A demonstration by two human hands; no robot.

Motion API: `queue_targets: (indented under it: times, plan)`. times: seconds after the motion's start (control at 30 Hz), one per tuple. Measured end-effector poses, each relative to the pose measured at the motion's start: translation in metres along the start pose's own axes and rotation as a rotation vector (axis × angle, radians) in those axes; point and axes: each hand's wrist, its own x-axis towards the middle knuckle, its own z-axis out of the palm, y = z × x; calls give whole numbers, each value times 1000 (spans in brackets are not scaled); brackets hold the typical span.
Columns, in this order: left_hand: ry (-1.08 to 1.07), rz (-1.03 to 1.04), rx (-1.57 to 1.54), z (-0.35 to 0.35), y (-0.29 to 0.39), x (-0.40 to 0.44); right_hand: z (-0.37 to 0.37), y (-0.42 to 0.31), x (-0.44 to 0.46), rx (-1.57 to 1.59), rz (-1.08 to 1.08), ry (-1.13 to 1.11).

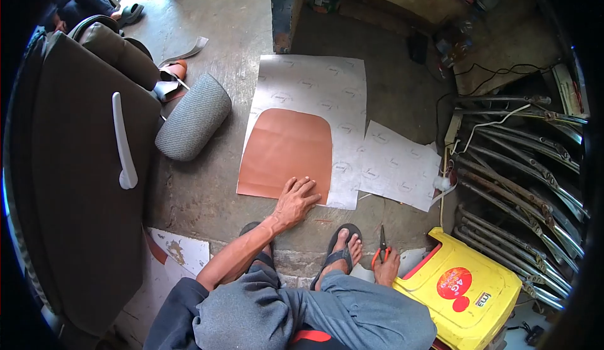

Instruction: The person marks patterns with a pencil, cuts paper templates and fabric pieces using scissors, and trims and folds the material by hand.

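My left hand point(296, 197) lies with fingers spread on the lower right corner of a brown leather-like piece point(286, 148). That piece has rounded upper corners and rests on a larger white printed sheet point(345, 117) on the floor. Low on the right, my right hand point(387, 267) grips a pair of scissors point(381, 247) with orange handles, their points directed away from me. A second white printed piece point(399, 164) with slanted edges lies to the right of the large sheet.
A dark padded seat point(88, 180) with a white lever point(124, 142) stands at the left, near a grey cushion roll point(193, 117). A yellow plastic stool point(465, 287) is beside my right hand. Metal frames point(516, 180) are stacked at the right. Another person point(88, 0) sits at upper left.
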Motion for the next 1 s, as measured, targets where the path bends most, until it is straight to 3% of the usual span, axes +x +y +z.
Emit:
queue_targets:
  times: [0.07, 0.13, 0.2, 0.27, 0.33, 0.5, 0.6, 0.7, 0.77, 0.9, 1.0]
  plan:
    - [30, -1, -14, 6, -1, -2, -17, -7, 4, -9, -2, -45]
    - [32, 8, 6, 6, -3, 0, -41, -40, 11, 304, 206, -205]
    - [12, 7, 16, 5, 2, -6, -32, -44, -1, 477, 150, -108]
    - [-3, -18, -15, 0, 4, 0, -48, -92, -4, 961, 274, -396]
    - [-7, -8, -13, 2, 4, 0, -46, -126, -3, 957, 318, -778]
    - [-35, -22, 3, 0, 6, -3, 79, -91, -1, 600, 66, -923]
    - [-19, -26, -13, 1, 10, 2, 15, -147, 9, 798, 297, -1156]
    - [-32, -24, 31, 10, 8, 4, 5, -171, 6, 907, 284, -992]
    - [3, 50, 273, 30, -1, 6, 2, -177, 8, 802, 291, -980]
    - [24, 49, 174, 31, 6, 7, -28, -195, -3, 551, 274, -896]
    - [-16, 19, 44, 20, 11, 9, -4, -176, -4, 447, 128, -874]
